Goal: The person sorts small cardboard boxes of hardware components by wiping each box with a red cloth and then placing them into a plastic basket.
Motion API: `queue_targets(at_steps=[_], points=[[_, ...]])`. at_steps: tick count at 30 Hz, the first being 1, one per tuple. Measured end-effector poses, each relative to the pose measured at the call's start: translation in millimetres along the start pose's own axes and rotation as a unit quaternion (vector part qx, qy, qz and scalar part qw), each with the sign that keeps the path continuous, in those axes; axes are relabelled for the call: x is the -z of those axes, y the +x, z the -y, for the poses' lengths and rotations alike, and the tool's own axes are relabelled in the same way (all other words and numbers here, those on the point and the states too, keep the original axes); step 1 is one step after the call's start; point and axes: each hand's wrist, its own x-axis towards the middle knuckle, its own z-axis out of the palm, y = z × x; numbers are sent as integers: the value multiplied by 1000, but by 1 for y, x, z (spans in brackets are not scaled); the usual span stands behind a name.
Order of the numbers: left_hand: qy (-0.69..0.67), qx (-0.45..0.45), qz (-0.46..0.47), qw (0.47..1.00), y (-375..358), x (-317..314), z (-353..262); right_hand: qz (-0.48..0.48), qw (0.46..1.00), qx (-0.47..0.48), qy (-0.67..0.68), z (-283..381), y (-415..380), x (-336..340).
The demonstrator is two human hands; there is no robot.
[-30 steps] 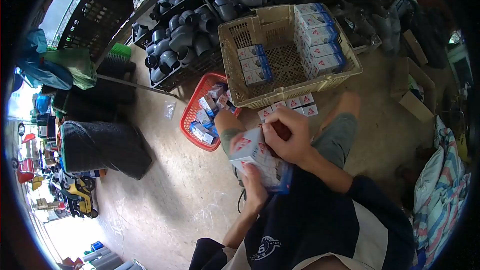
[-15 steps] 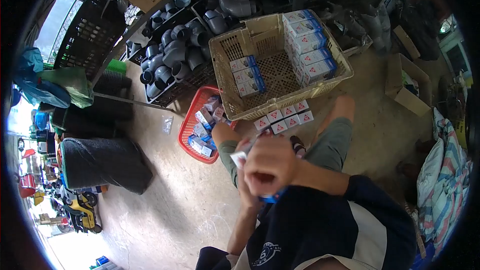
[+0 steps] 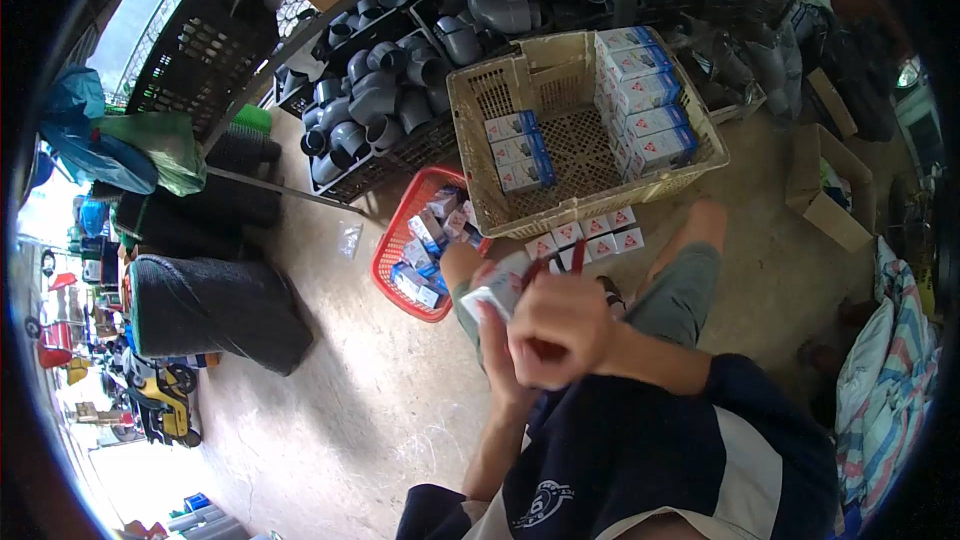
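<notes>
left hand: gripping box pack from below | right hand: closed over pack's top | beyond: beige basket, red basket, small boxes on floor

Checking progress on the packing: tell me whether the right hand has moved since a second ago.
Yes. The right hand has dropped away from the row of small white boxes on the floor, toward the person's body.

Concrete floor bearing a beige basket, a red basket, a row of small boxes, and a black crate of pipe fittings.
</notes>
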Motion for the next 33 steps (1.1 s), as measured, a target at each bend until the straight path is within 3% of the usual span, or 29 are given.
queue_targets(at_steps=[3, 4, 7, 11, 12, 15, 16, 19, 20, 23, 24, 27, 29, 31, 33], points=[[-70, -38, -25, 997, 13, 1, -27, 28, 999, -15, 15, 12, -22, 0], [-96, -26, 26, 995, 9, -3, -35, 30, 999, -29, 10, 13, -26, 0], [-67, -108, 38, 991, 9, -7, -20, -33, 991, -131, -27, 0, -19, 5], [-1, 13, 130, 991, -12, 0, -7, -107, 913, -342, 195, -5, -24, 15], [-4, 63, 99, 993, -12, 4, -3, -163, 874, -362, 279, -6, -24, 13], [35, 97, 109, 989, -9, 19, 8, -166, 871, -389, 249, -18, -15, 18], [26, 53, 82, 995, -8, -2, 2, -146, 826, -460, 291, -9, -5, 22], [44, 20, 37, 998, -7, -1, 8, -114, 949, -290, 58, -10, -3, 7], [96, -12, 6, 995, 1, -4, 7, -68, 972, -226, -6, -11, -8, 4], [-55, 3, 33, 998, 7, -13, -16, 21, 991, -121, -58, 11, -20, 1], [-22, -28, 34, 999, 18, 10, -9, 40, 989, -125, -63, 13, -27, -1], [114, 47, -3, 992, 11, 32, 8, -17, 989, -125, -73, 2, -15, 1], [145, 21, 20, 989, -6, 9, 12, -54, 988, -125, -71, -9, -3, 2], [82, 57, -46, 994, -15, -17, 2, -89, 985, -132, -66, -13, 2, 1], [108, 13, -51, 993, -2, 4, 9, -16, 992, -108, -62, 5, -9, -2]])
